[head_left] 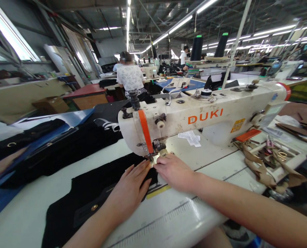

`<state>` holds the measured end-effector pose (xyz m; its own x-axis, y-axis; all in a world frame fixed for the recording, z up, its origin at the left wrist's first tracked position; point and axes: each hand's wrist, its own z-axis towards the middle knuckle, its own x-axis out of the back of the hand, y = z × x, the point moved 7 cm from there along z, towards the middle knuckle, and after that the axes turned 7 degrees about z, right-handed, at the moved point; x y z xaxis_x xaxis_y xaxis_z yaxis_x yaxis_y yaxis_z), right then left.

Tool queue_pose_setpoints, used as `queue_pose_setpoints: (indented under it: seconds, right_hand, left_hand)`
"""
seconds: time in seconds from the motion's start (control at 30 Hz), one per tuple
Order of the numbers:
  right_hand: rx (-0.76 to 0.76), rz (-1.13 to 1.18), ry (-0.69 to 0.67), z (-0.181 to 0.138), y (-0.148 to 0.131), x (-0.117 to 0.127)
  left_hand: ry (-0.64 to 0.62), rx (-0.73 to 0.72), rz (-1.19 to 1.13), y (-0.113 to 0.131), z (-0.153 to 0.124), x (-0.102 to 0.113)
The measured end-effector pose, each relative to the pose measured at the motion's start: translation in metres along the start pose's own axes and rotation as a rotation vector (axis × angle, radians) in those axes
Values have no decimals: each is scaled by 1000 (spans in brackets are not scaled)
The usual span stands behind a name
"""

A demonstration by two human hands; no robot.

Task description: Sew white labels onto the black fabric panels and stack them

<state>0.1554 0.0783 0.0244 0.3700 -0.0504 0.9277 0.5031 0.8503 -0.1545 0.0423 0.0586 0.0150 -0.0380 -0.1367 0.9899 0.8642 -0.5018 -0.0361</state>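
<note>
A black fabric panel with a brass-coloured eyelet lies on the white sewing table, one edge reaching under the sewing machine. My left hand rests flat on this panel, fingers stretched towards the lit needle area. Right beside the presser foot, my right hand has its fingers curled and pressed together at the panel's edge. What they pinch, if anything, is hidden. The fingertips of both hands nearly meet in front of the needle.
More black pieces lie on a blue surface at left, with another person's forearm there. A tray at right holds tools, rings and tan straps. White labels lie behind the needle. A person works ahead.
</note>
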Motion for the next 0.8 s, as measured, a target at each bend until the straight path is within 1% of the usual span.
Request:
queue_pose_setpoints:
  seconds: [0.2,0.3,0.43,0.53,0.6,0.67,0.73,0.77,0.8]
  right_hand:
    - [-6,-9,21,0,2,-1]
    - [-13,-19,43,-1,2,1]
    - [-37,1,76,-6,1,7]
    - [-48,49,111,-11,-1,12]
    - [-42,83,132,-13,-3,14]
    - [-25,108,145,-14,-5,15]
    - [-11,130,152,-15,-6,16]
    - [-9,141,155,-16,-7,16]
    - [-9,152,158,-16,-7,17]
  left_hand:
    - [17,1,40,-11,10,-5]
    - [48,-12,42,-13,14,-5]
    - [38,-3,36,-13,9,-5]
    - [-2,24,44,-11,-10,-2]
    - [-1,29,74,-9,-28,5]
    - [68,63,126,-8,-49,19]
    - [180,148,186,-11,-75,38]
    - [217,192,211,-14,-89,46]
    - [223,215,227,-16,-104,49]
